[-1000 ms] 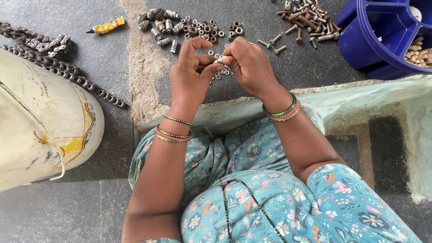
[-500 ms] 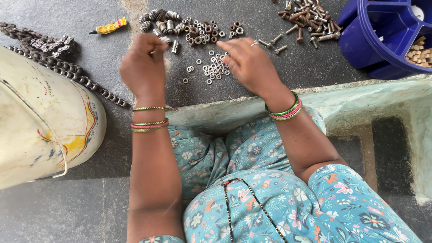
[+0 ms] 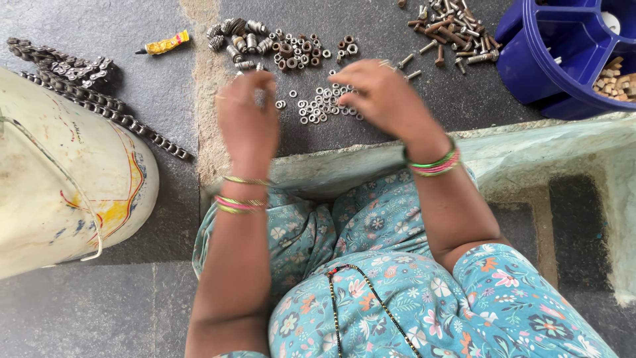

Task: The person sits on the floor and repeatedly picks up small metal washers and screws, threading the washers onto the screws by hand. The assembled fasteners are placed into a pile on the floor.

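Note:
My left hand [image 3: 248, 122] hovers over the dark floor, blurred, with its fingers curled beside a few threaded metal pieces [image 3: 245, 65]. I cannot tell whether it holds anything. My right hand [image 3: 384, 99] reaches down-left, and its fingertips rest at the edge of a small heap of silver washers [image 3: 315, 109]. What lies under those fingers is hidden. Beyond the washers is a row of rusty nuts [image 3: 295, 52], with springs and threaded sleeves [image 3: 232, 36] to its left. Both wrists wear coloured bangles.
A pile of rusty bolts [image 3: 450, 30] lies at the top right beside a blue divided tub [image 3: 530, 46]. At the left are a white bucket [image 3: 59, 179], a bike chain [image 3: 99, 99] and a yellow tube [image 3: 165, 45]. A pale cement ledge [image 3: 530, 152] runs across my lap.
A second ago both hands were pinched together over the washers. My left hand then swung out left to the threaded pieces and is now drawing back. My right hand dropped to the washer heap.

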